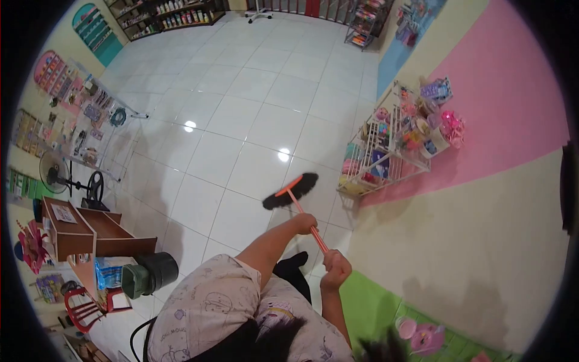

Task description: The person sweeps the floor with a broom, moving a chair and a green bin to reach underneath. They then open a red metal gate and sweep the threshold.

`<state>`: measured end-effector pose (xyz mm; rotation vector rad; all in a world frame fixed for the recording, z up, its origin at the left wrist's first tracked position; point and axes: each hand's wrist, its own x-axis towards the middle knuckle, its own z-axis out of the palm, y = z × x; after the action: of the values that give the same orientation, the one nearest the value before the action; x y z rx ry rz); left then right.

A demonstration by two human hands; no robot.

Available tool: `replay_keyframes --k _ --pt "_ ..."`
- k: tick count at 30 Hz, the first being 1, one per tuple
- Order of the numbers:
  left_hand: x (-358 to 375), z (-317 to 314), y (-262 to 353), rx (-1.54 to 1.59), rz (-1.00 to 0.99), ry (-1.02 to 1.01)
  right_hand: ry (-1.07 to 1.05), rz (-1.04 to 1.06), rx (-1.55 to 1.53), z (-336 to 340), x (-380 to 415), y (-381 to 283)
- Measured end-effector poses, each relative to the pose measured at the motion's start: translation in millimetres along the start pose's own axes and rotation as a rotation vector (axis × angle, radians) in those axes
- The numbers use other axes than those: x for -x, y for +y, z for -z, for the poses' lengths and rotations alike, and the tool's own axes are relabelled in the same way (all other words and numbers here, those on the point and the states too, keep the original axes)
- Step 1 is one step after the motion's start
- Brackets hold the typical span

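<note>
Right hand (336, 269): nearest the camera, at about 6 o'clock in the head view. Fingers are curled tight around the upper end of the broom handle (306, 218), in a closed fist; no gap shows between fingers and shaft.

Left hand (306, 223): just beyond, lower down the same handle toward 12 o'clock. It is wrapped around the shaft, knuckles up. The fingertips are on the hidden side, so how firmly they press cannot be told.

Broom: the handle is a thin orange rod running from the right fist up and to 11 o'clock, ending at the broom head (291, 190), a dark bristle fan with an orange collar, resting on the white tiled floor (241, 120). Judged light, with a stiff shaft and soft, yielding bristles. The smooth shaft may turn in the palm, so a two-hand hold, spaced as it is, looks sound: one hand at the top, one midway.

Surroundings, farther out: a wire rack of toys (392, 145) stands at 2 o'clock against the pink wall, near the broom head but apart from it. A brown desk (84, 232) sits at 9 o'clock, with a standing fan (55, 172) behind it.
</note>
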<state>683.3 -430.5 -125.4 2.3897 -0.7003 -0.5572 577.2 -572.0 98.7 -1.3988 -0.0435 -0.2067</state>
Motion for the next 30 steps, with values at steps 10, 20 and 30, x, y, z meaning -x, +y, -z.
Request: replay_keyframes --k 10,20,30 --pt "-23.0 86.2 -75.0 0.011 0.254 0.49 -0.345 0.038 0.35 -35.9 -104.5 45.5" --pt "89.7 223.3 -12.4 0.259 0.113 0.866 -0.642 0.021 -0.618 -160.0 -245.5 -79.9" --pt "240.2 43.7 -21.9 0.599 1.302 0.926 -1.262 -0.79 -0.415 -290.4 -163.4 107.0"
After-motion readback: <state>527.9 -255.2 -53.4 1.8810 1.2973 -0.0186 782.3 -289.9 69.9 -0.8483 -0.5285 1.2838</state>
